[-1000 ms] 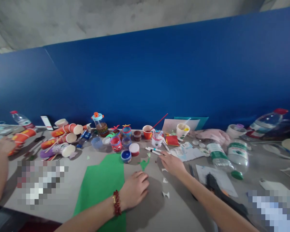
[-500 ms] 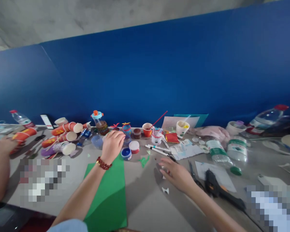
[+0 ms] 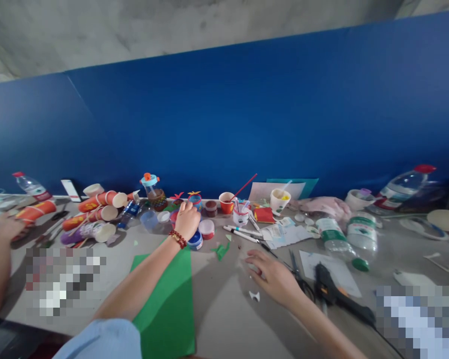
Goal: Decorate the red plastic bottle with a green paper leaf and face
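Observation:
My left hand (image 3: 187, 220), with a red bead bracelet on its wrist, reaches in among the paint jars. Its fingers are bent and close together; what they hold, if anything, is hidden behind the hand. An open blue paint jar (image 3: 195, 241) is just below it, and a jar of pink-red paint (image 3: 206, 228) is on the right. My right hand (image 3: 269, 274) hovers low over the table, fingers apart and loosely curved, holding nothing. Close to it are a small white scrap (image 3: 254, 296) and scissors (image 3: 297, 271). Beneath my left forearm lies a green sheet (image 3: 168, 309).
A black glue gun (image 3: 336, 294) with its cord lies at the right, near clear bottles (image 3: 333, 237). Markers (image 3: 243, 233) and paint cups (image 3: 227, 202) stand or lie towards the blue partition. At the far left another person's hand (image 3: 7, 227) is by an orange paper cup roll (image 3: 35, 212).
My left hand has moved right and lower, from beside the clear blue cup to the paint jars, uncovering a small white pot. My right hand stays nearly in place.

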`<action>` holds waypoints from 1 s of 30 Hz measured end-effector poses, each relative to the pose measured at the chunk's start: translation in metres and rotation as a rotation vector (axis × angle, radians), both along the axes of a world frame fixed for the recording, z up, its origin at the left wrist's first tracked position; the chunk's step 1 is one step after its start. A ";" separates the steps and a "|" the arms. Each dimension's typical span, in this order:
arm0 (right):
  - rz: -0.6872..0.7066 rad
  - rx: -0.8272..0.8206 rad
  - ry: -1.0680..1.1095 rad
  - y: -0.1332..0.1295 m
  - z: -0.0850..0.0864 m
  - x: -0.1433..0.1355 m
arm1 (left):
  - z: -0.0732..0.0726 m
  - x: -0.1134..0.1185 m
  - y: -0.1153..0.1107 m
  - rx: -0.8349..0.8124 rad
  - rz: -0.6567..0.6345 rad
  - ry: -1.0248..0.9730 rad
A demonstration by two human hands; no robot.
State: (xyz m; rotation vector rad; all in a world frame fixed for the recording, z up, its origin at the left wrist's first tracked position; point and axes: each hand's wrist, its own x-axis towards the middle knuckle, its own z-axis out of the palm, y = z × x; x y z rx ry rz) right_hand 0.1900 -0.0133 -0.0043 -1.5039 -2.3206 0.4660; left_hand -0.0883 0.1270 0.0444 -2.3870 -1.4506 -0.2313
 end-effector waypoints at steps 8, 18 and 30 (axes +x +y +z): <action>-0.002 -0.010 0.000 0.001 -0.005 0.001 | -0.002 -0.001 0.001 0.001 0.002 0.004; 0.014 0.001 -0.012 0.000 -0.006 -0.001 | -0.001 -0.004 0.001 0.003 -0.008 -0.031; 0.020 -0.027 0.004 0.000 -0.010 0.005 | 0.020 -0.020 -0.013 0.071 0.029 -0.087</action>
